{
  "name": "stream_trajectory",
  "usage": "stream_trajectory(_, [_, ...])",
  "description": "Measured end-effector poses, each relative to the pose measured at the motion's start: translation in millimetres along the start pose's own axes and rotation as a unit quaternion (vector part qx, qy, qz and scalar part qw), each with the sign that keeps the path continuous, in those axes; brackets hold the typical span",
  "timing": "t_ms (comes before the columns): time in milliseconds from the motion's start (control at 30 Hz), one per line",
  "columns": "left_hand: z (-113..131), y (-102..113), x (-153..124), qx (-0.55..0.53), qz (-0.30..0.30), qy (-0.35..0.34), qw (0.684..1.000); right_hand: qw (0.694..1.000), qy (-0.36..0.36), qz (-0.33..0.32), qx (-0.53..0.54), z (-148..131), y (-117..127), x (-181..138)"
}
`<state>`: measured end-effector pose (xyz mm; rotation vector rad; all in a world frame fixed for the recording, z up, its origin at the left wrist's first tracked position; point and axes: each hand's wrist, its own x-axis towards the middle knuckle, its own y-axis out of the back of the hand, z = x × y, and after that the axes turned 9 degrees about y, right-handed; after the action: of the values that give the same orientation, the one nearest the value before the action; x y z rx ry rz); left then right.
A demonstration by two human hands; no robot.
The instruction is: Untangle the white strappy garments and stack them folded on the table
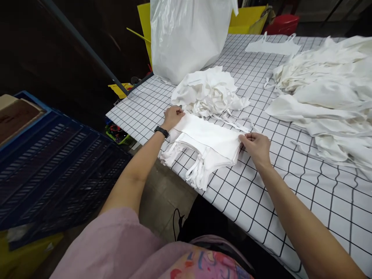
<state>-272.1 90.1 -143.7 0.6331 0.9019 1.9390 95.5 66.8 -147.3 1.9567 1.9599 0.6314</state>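
Observation:
A neat stack of folded white cloth pieces (209,141) with dangling straps lies at the near edge of the checked table (290,186). My left hand (173,115), a dark watch on its wrist, rests on the stack's far left corner with fingers curled on the cloth. My right hand (256,146) pinches the stack's right edge. Just behind the stack sits a crumpled heap of white cloth (207,93).
A large pile of white cloth pieces (328,89) covers the table's right side. One flat piece (273,47) lies at the far end. A big white plastic bag (186,35) stands at the far left corner. A blue crate (55,162) sits on my left, below table height.

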Motion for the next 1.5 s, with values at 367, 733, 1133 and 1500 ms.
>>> stream_trajectory(367, [-19.7,10.7,-2.6,-0.12,-0.106,-0.006,0.987,0.992,0.045,0.011,-0.12,0.2,-0.4,-8.8])
stream_trajectory(733, [-6.8,36.0,-47.2,-0.072,-0.03,-0.057,0.995,0.927,0.3,-0.051,-0.219,6.5,-13.2,-41.4])
stream_trajectory(1133, [-27.8,77.5,-201.5,0.052,-0.03,-0.026,0.998,0.853,0.408,-0.279,-0.169,-71.7,-83.2,-24.9])
stream_trajectory(1500, [-38.8,82.8,-203.0,-0.046,-0.047,-0.014,0.998,0.803,0.361,-0.411,-0.239,-81.6,-129.1,-15.0])
